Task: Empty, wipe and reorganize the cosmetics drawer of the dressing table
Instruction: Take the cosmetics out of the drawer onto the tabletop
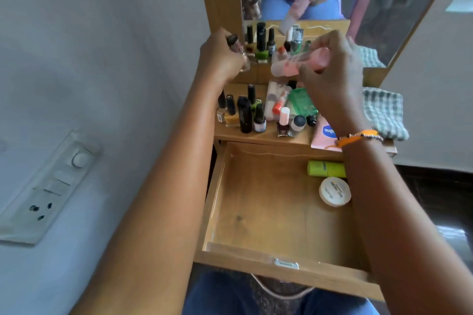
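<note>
The drawer (268, 212) is pulled out below the dressing table's surface (266, 135), and only two things are seen in it, both near its right wall: a green tube (326, 169) lying on its side toward the back and, just in front of it, a round white jar (334, 191).

Both hands are raised above the surface, well clear of the drawer. A small dark-capped bottle (234, 45) is gripped by the left hand (221, 59), whose fingers are curled round it in front of the mirror (384, 7). A pink tube (300, 62) is pinched at its right end by the fingertips of the right hand (332, 77) and is held lying roughly level, its pale end pointing left toward the other hand; the two hands are kept apart.

On the surface beneath them, a cluster of nail polish bottles (245, 112) is stood upright at the left, a green packet (302, 101) is laid beside them, and a checked cloth (384, 112) is bunched at the right. An orange wristband (358, 137) is worn on the right wrist.
</note>
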{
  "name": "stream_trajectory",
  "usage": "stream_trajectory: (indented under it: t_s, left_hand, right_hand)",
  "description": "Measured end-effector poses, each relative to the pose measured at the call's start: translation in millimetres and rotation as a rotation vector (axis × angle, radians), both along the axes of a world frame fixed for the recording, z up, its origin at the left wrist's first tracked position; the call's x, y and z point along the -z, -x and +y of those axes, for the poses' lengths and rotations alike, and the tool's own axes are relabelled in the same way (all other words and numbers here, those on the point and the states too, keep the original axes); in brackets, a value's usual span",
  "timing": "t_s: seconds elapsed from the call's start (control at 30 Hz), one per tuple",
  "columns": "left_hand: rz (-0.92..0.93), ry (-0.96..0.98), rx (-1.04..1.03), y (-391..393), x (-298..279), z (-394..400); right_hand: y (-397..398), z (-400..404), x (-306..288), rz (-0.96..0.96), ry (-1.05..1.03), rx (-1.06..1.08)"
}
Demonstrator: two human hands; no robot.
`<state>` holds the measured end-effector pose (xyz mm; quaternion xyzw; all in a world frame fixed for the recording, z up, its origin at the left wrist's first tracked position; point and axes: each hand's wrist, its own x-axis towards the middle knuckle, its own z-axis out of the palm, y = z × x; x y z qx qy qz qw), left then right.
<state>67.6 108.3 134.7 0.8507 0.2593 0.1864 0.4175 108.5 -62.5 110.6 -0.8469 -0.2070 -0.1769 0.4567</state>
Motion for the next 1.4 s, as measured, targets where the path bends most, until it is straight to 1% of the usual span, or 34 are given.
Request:
stream_trajectory:
  t_s: [0.1, 0.17, 0.23, 0.3, 0.47, 0.57, 0.8, 0.87, 1.0, 1.1, 1.23, 1.33, 1.4]
  left_hand:
    - [0.097, -0.102, -0.050, -20, 7, 17]
    - [0.216, -0.143, -0.038, -29, 12, 28]
    - [0.322, -0.135, -0.033, -34, 18, 35]
    - [0.372, -0.123, -0.024, -39, 26, 38]
    - [0.418, -0.170, 0.026, -52, 41, 32]
    - [0.423, -0.166, 0.039, -57, 45, 31]
    - [0.455, -0.148, 0.122, -54, 43, 25]
    - [0.431, -0.139, 0.139, -52, 40, 25]
    - [0.331, -0.147, 0.098, -49, 35, 22]
    - [0.201, -0.187, 0.032, -44, 40, 16]
    - [0.012, -0.334, -0.079, -31, 47, -5]
    - [-0.128, -0.374, -0.076, -11, 44, -24]
    - [-0.250, -0.335, -0.018, 7, 42, -43]
  right_hand:
    - [-30, 21, 7, 0.046, 0.188, -0.096]
    - [-47, 35, 12, 0.089, 0.301, -0.189]
    - [-60, 46, 17, 0.116, 0.375, -0.281]
    - [-69, 55, 23, 0.127, 0.440, -0.318]
    - [-84, 64, 36, 0.169, 0.456, -0.293]
    - [-88, 66, 44, 0.160, 0.510, -0.277]
    - [-84, 59, 48, 0.122, 0.510, -0.239]
    - [-82, 55, 46, 0.102, 0.492, -0.228]
    - [-77, 44, 42, 0.120, 0.378, -0.203]
    - [-68, 31, 38, 0.080, 0.320, -0.172]
    - [-52, 2, 42, 0.070, 0.268, -0.042]
    - [-34, -34, 49, 0.120, 0.261, 0.046]
    - [-15, -61, 56, 0.175, 0.267, 0.122]
